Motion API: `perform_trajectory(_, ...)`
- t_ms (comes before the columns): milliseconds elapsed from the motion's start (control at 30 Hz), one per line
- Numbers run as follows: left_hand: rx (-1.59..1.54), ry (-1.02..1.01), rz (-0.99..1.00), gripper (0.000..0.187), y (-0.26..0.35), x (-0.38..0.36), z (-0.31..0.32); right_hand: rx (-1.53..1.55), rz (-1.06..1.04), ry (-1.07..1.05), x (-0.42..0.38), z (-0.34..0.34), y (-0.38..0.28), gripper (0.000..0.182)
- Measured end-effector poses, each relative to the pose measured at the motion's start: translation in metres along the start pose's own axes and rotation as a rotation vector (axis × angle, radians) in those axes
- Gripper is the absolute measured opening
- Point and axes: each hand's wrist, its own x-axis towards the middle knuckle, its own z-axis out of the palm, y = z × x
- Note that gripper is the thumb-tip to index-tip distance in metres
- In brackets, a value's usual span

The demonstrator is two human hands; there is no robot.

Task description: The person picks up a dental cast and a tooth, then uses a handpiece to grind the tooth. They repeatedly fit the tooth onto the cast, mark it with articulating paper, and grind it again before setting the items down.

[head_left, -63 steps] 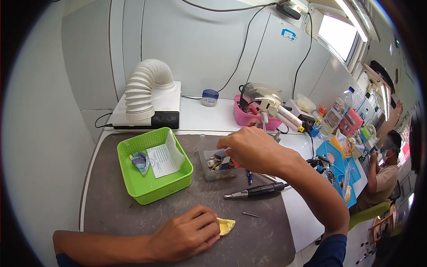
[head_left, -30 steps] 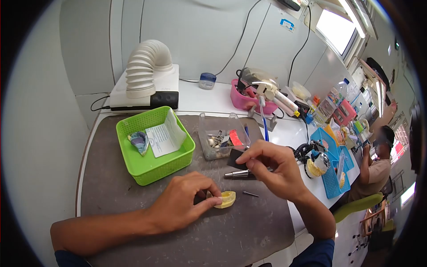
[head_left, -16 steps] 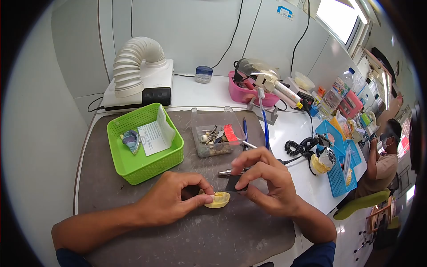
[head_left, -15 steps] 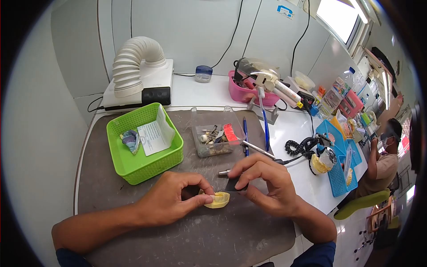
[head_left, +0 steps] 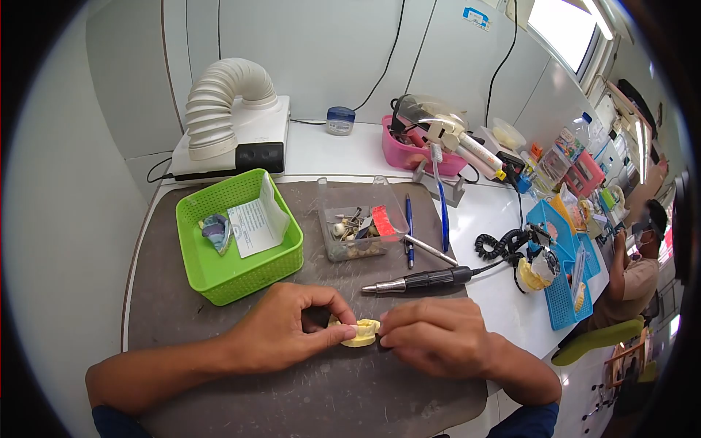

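A small yellow dental cast (head_left: 359,336) is pinched between the thumb and fingers of my left hand (head_left: 292,326), low over the brown mat. My left fingers cover its left end. My right hand (head_left: 442,336) is closed at the cast's right end, knuckles turned up. The small dark sheet, which looks like sandpaper, is almost wholly hidden behind the right fingers. Just beyond my right hand lies a black rotary handpiece (head_left: 420,280) with a metal tip, its cord running right.
A green basket (head_left: 241,281) holds a paper and a small bag. Beside it stands a clear box (head_left: 350,252) of burs. Pens (head_left: 410,230) and a toothbrush (head_left: 443,212) lie right of that. Blue baskets (head_left: 562,299) stand further right; another person (head_left: 631,274) sits beyond.
My right hand has turned over and come down against the cast's right end, taking the dark sheet out of clear sight. The handpiece is now uncovered. My left hand keeps its hold.
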Motion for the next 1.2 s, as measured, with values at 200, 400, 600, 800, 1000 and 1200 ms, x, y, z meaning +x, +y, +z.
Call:
perform_trajectory(200,-0.045,-0.013,-0.047,0.015,0.003,0.002,-0.002,-0.188,-0.228,0.018,-0.007,0.015,0.002,0.014)
perform_trajectory(400,-0.05,-0.037,-0.138,0.018,0.005,0.004,-0.007,-0.184,-0.229,0.014,-0.008,0.015,0.003,0.012)
perform_trajectory(600,-0.081,-0.063,-0.146,0.02,0.005,0.006,-0.008,-0.209,-0.234,0.002,-0.008,0.014,0.002,0.011)
perform_trajectory(800,-0.087,-0.098,-0.207,0.017,0.007,0.008,-0.011,-0.198,-0.235,-0.018,-0.006,0.012,0.001,0.013)
perform_trajectory(1000,-0.078,-0.091,-0.15,0.019,0.006,0.006,-0.009,-0.188,-0.235,-0.034,-0.007,0.012,0.0,0.014)
perform_trajectory(1200,-0.053,-0.076,-0.154,0.017,0.007,0.007,-0.008,-0.187,-0.234,-0.033,-0.007,0.012,-0.001,0.014)
